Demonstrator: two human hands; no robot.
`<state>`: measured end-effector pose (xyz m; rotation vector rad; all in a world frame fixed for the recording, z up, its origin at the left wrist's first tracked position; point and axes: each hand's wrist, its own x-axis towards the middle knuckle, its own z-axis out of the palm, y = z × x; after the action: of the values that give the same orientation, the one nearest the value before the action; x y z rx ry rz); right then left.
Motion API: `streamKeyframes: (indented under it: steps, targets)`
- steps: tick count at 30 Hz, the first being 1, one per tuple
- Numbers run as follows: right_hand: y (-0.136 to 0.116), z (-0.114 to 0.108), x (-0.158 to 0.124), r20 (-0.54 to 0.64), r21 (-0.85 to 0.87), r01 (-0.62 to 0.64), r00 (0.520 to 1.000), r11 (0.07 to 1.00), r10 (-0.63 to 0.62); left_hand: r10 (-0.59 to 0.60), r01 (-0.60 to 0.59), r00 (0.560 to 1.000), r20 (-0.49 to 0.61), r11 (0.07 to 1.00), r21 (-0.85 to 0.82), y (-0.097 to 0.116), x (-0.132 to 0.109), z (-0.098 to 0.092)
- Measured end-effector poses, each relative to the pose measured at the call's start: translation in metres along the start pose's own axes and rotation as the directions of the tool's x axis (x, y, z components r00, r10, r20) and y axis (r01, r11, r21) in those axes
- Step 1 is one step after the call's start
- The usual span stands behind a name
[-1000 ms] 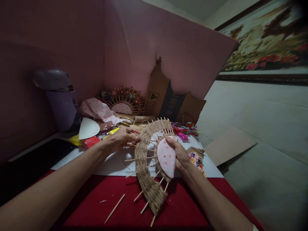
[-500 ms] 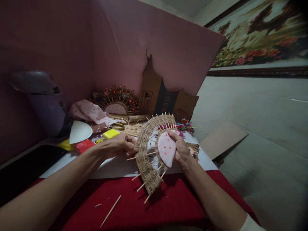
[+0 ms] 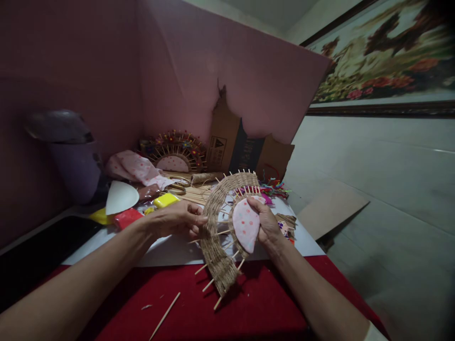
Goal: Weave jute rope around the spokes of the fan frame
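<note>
I hold a half-round woven piece [image 3: 215,227] of jute cord on thin wooden sticks upright over the red cloth [image 3: 256,308]. My right hand [image 3: 267,222] grips its inner part, a pink dotted fabric half-disc [image 3: 246,223], thumb on the fabric. My left hand [image 3: 177,220] is closed at the outer woven band's left edge, fingers pinched on a stick or the cord; I cannot tell which. Stick ends poke out below and at the top.
A loose stick [image 3: 164,316] lies on the red cloth. Behind stand a finished decorated piece [image 3: 174,151], pink dotted fabric [image 3: 137,168], a white half-disc [image 3: 121,196], yellow and red blocks, scissors, a jute spool, cardboard [image 3: 245,149] and a purple bin [image 3: 73,156].
The woven piece has been lifted and tilted a little nearer to me. My left hand has stayed pinched at its outer band. The view has shifted slightly.
</note>
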<state>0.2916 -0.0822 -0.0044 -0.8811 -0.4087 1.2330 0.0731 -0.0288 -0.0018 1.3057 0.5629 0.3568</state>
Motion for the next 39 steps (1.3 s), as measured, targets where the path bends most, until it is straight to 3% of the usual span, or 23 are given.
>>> streamKeyframes:
  steps: [7, 17, 22, 28, 39]
  targets:
    - [0.001, 0.000, -0.001, 0.029, -0.017, 0.050, 0.998, 0.999, -0.050, 0.025, -0.024, 0.986, -0.165, 1.000, 0.011, 0.000, 0.004, -0.007]
    - [0.004, 0.001, -0.002, 0.028, -0.016, 0.056, 0.998, 0.998, -0.055, 0.023, -0.028, 0.998, -0.052, 0.994, -0.102, 0.000, 0.001, -0.001]
    - [0.009, 0.001, -0.005, 0.055, -0.019, 0.048, 0.997, 0.999, -0.047, 0.119, -0.145, 0.966, -0.232, 0.985, -0.099, -0.001, 0.005, -0.001]
    - [0.011, 0.002, -0.007, 0.084, -0.036, 0.052, 0.995, 0.998, -0.049, 0.159, -0.185, 0.901, -0.403, 0.982, -0.027, 0.002, 0.008, -0.008]
    - [0.012, 0.000, -0.006, 0.081, -0.027, 0.031, 0.996, 0.999, -0.029, 0.129, -0.159, 0.919, -0.372, 0.986, -0.050, -0.002, 0.008, -0.005]
